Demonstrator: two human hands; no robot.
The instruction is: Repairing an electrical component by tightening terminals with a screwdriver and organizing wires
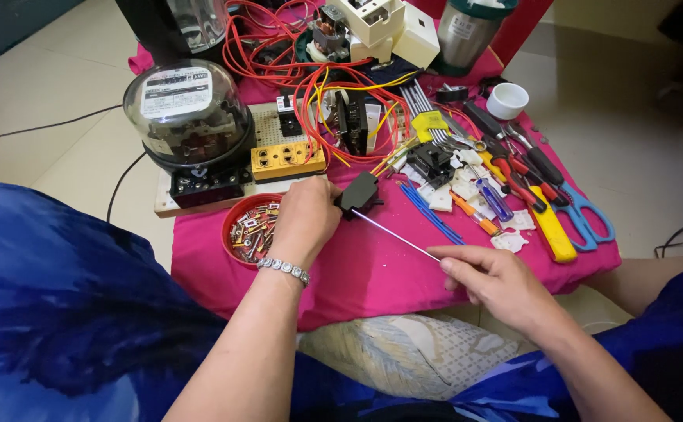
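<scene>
While left fingers point(327, 205) pinch black part point(359, 193), right grips screwdriver point(396, 237).

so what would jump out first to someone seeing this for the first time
Probably the tangle of red and yellow wires at top centre, beside the glass-domed electricity meter on the left. Below them, on the pink cloth, the left hand holds a small black part while the right hand holds a thin metal rod against it.

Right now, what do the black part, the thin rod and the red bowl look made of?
Black part: matte moulded plastic, by its dull surface. Thin rod: bare metal, going by its pale shine. Red bowl: glossy plastic, probably, from the smooth bright rim.
</scene>
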